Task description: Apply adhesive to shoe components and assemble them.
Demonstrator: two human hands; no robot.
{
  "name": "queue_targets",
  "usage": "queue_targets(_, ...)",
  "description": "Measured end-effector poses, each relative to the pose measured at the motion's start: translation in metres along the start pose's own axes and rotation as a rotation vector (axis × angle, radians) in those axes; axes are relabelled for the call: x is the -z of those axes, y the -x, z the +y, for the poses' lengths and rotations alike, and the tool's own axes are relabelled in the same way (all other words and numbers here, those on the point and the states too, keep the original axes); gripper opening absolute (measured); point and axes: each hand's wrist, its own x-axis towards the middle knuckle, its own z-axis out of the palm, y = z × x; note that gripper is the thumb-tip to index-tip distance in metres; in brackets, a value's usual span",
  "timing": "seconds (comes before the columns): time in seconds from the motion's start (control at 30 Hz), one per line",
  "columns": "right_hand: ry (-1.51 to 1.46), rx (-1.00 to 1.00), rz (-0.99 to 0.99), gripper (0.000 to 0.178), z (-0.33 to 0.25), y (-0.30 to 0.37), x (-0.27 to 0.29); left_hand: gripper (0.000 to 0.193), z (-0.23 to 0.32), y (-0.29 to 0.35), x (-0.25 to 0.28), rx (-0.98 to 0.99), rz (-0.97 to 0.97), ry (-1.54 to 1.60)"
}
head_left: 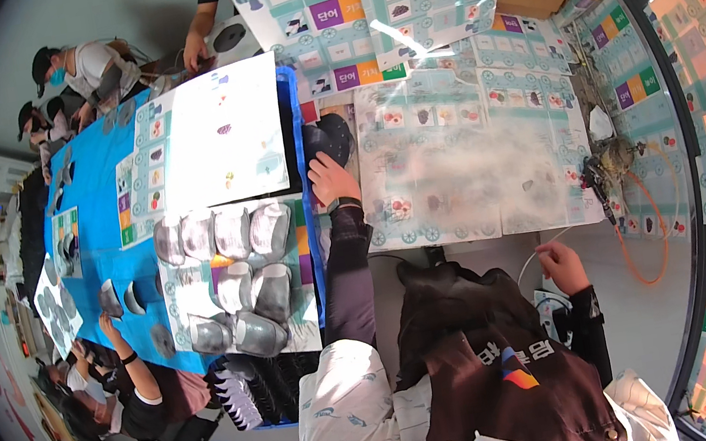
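My left hand reaches forward beside a blue crate and grips the near edge of a dark curved piece with small pale dots. The fingers are bent against it, and its underside is hidden. Lower on the right, my right hand has its fingers curled at a thin white tube, which passes by the fingertips. Left of my left arm, several grey curved shell-like pieces lie in rows on a printed board on top of the blue crate.
A worktable covered with printed sheets, whitish with dust, lies ahead. At its right edge sits a spray gun with an orange hose. Several people work around a blue table on the left. Black pieces fill a crate near my leg.
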Motion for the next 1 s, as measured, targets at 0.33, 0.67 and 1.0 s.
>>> queue_targets(0.33, 0.002, -0.081, -0.020, 0.019, 0.010, 0.013, -0.033, 0.021, 0.030, -0.098, -0.111, -0.254, -0.134, -0.562)
queue_targets(0.67, 0.117, -0.088, 0.105, 0.020, -0.004, 0.020, -0.019, 0.023, 0.060, -0.115, -0.085, -0.346, -0.165, -0.359)
queue_targets(1.0, 0.227, 0.623, 0.293, 0.062, -0.112, -0.067, 0.038, 0.021, 0.197, -0.025, 0.094, -1.131, -0.769, 0.528)
